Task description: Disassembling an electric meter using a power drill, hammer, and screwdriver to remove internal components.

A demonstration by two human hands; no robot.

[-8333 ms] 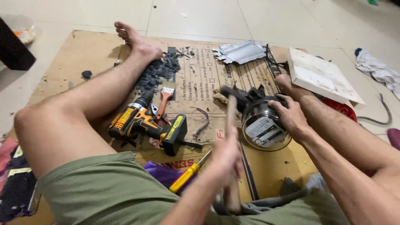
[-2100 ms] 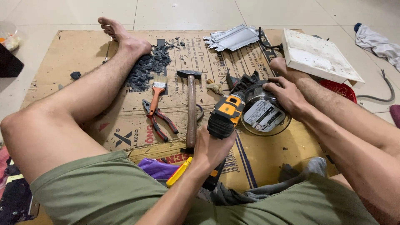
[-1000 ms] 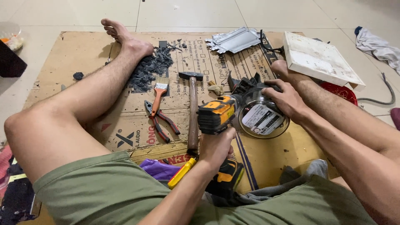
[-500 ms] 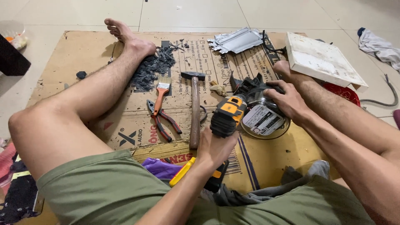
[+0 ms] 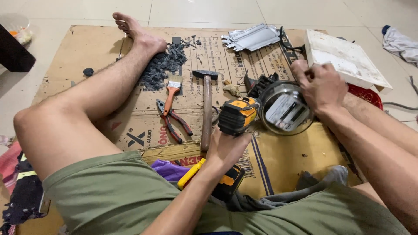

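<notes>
My left hand grips the handle of a yellow and black cordless drill, whose nose points right and meets the side of a round glass-fronted meter. The meter is tilted up on the cardboard sheet. My right hand clasps the meter's upper right rim and hides part of its black base. A wooden-handled hammer lies just left of the drill.
Red-handled pliers, an orange brush and a pile of dark scraps lie by my bare left leg. A crumpled metal sheet and white square panel are at the back. A yellow-handled screwdriver and grey cloth are near my lap.
Earlier I held the hammer; it now lies on the cardboard and the drill is in my left hand. The drill's nose has closed on the meter, and my right hand has tilted the meter up.
</notes>
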